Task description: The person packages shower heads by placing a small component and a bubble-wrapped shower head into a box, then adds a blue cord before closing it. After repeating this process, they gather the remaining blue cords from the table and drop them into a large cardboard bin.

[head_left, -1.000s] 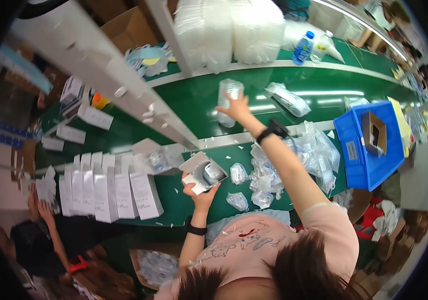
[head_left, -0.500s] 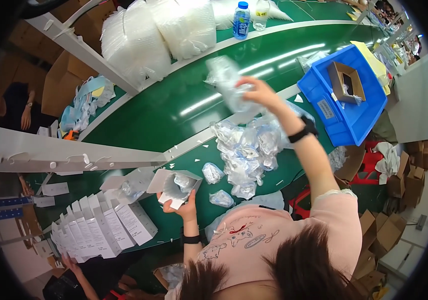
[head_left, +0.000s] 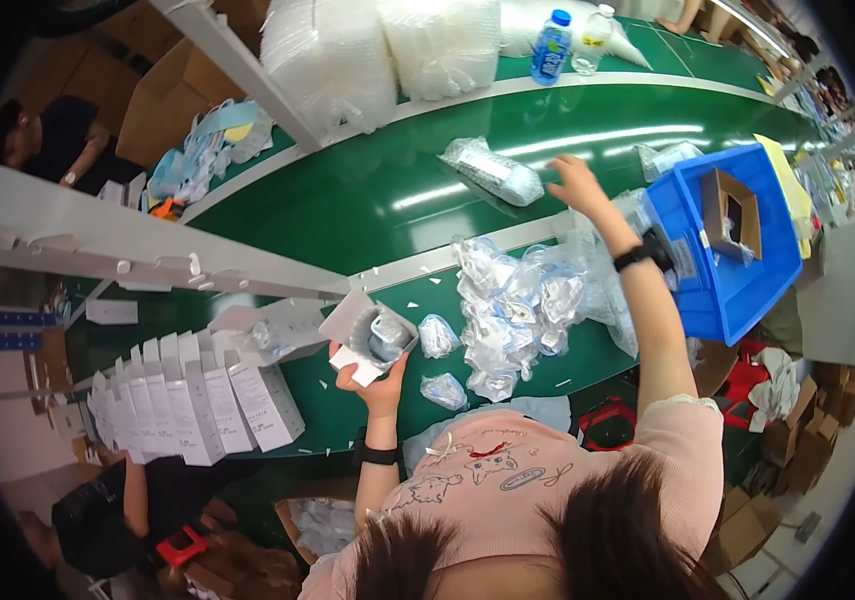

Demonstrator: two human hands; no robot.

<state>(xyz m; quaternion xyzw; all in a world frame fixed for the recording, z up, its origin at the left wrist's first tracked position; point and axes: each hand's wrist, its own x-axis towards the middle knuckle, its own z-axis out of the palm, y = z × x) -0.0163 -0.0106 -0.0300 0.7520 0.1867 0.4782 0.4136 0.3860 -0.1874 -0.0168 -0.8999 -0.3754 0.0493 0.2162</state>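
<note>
Green conveyor belt (head_left: 348,200) — white rail (head_left: 98,245)

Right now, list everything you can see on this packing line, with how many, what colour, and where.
Open white box: one, holding a clear packet, in the left hand.
Clear packets: a pile, centre of the near bench.
Bagged bundle: one, clear, on the green belt.
White cartons: a row, upright, far left.
Blue bin: one, right, holding a brown cardboard box.
Bottles: two, top.
Left hand: grips the box.
Right hand: empty, over the belt.
</note>
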